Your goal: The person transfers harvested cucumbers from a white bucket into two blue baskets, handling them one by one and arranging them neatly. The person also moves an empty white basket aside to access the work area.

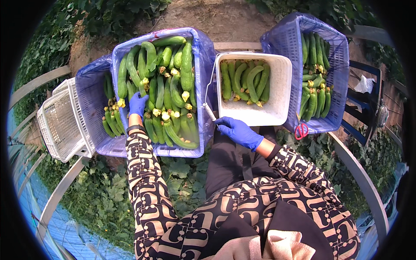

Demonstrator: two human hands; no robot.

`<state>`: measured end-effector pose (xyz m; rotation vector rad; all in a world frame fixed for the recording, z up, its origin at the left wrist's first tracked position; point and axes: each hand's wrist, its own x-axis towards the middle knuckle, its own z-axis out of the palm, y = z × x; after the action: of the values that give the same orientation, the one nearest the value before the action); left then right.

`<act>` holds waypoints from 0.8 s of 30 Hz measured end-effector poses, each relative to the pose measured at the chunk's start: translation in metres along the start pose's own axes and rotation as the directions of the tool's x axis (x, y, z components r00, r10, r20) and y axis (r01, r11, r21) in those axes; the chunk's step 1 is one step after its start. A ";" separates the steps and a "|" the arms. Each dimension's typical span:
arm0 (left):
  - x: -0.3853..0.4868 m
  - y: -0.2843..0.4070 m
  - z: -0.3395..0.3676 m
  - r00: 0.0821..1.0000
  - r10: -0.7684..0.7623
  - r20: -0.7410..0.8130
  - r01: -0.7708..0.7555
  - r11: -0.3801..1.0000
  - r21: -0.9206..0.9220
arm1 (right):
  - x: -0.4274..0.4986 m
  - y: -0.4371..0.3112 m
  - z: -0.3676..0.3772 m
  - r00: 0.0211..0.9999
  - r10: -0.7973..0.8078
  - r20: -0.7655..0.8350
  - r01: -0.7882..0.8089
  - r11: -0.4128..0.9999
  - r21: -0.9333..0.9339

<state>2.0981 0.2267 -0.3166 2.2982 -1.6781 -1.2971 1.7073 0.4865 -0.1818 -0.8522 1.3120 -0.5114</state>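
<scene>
My left hand [138, 104], in a blue glove, lies on the loofah-like green gourds [160, 91] with yellow blossoms that fill a large blue plastic crate [204, 97]; its fingertips touch one, and whether they grip it cannot be told. My right hand [239, 131], gloved too, has its fingers at the handle grip [209, 112] of a white square bucket [253, 117]. Several green gourds [243, 79] lie at the far side inside that bucket. At right, red-handled scissors [301, 130] hang on the near rim of another blue crate [344, 71], which holds gourds in rows.
A third blue crate [91, 97] with gourds stands at left, partly under the full one. Beyond it are white plastic baskets [61, 123]. A dark blue metal frame [360, 126] stands far right, with a white plastic bag [364, 84]. Leafy vines [113, 191] and curved pale rails [360, 175] surround me.
</scene>
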 end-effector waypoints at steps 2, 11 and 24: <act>-0.010 0.021 0.004 0.999 0.039 0.029 -0.043 0.988 0.150 | -0.003 0.008 -0.003 1.000 0.025 -0.018 -0.024 0.999 0.034; 0.044 -0.045 -0.047 0.959 -0.152 -0.238 0.264 0.779 0.568 | -0.025 0.016 -0.022 0.995 0.104 -0.010 -0.104 0.994 0.026; -0.263 0.228 0.154 0.943 0.330 -0.039 -0.297 0.786 -0.541 | 0.068 0.138 -0.115 0.823 0.200 -0.532 -0.524 0.629 -0.575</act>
<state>1.8036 0.4057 -0.1549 1.5958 -1.3826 -1.5186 1.5923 0.4907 -0.3353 -1.0769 2.1058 0.2057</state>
